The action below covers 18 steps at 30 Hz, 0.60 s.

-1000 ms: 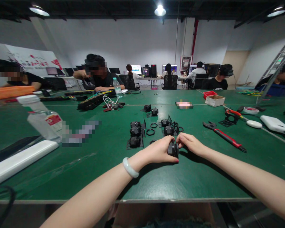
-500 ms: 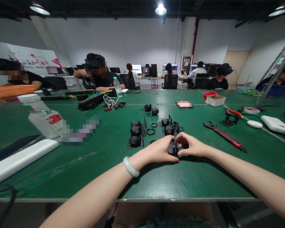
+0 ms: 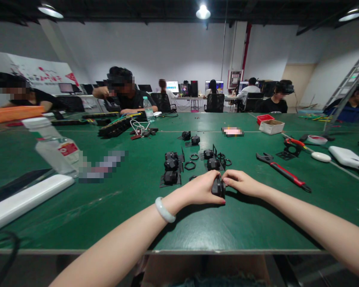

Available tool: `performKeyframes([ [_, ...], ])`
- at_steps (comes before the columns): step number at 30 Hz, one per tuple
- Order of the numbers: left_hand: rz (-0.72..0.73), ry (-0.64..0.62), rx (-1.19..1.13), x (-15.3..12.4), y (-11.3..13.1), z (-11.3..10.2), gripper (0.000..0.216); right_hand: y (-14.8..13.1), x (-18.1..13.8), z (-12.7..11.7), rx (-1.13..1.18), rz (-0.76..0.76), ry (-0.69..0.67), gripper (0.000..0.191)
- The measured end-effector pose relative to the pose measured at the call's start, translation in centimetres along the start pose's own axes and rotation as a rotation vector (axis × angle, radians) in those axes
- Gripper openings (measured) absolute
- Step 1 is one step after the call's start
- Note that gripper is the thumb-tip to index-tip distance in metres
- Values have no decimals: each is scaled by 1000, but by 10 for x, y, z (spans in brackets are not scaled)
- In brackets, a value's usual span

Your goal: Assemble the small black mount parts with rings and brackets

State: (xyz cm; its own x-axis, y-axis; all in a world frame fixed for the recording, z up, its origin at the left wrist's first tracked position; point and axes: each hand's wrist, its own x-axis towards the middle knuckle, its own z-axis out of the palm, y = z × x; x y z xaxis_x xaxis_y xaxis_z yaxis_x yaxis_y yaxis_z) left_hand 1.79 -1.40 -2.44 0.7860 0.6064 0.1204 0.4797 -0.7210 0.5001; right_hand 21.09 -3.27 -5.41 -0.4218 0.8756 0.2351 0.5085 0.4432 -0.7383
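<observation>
My left hand (image 3: 202, 187), with a pale bangle on its wrist, is closed around a black plastic cable gland (image 3: 217, 190) just above the green table. My right hand (image 3: 241, 183) meets the gland's right side, its thumb and fingers drawn together at the upper edge. Where exactly those fingertips grip is partly hidden. Beyond my hands lie several more black glands on flat plates, among them a gland (image 3: 170, 178) on the left and a gland (image 3: 213, 164) on the right. Loose black ring nuts, such as this hexagonal nut (image 3: 190, 165), lie between the rows.
Red-handled adjustable pliers (image 3: 287, 174) lie to the right, near a white power bank (image 3: 348, 156). On the left stand a clear bottle (image 3: 55, 149) and a long white case (image 3: 32, 201). A small open box (image 3: 271, 126) sits farther back. Co-workers sit around the table.
My right hand's thumb has moved up from the gland's lower right to its upper edge, and the rounded gap between thumb and fingers has closed. My left hand stays in place.
</observation>
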Motion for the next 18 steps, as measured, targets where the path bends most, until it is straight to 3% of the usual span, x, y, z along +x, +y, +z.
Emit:
performKeyframes([
  [9,11,10,-5,0,1,0,64,4,3,5,33,42,64,35],
  [14,-13,-9,4,0,3,-1,59,3,-2,1,170,-12,-18,31],
  [18,16,-5,12,0,1,-1,57,-1,-4,0,141,-61,-58,46],
])
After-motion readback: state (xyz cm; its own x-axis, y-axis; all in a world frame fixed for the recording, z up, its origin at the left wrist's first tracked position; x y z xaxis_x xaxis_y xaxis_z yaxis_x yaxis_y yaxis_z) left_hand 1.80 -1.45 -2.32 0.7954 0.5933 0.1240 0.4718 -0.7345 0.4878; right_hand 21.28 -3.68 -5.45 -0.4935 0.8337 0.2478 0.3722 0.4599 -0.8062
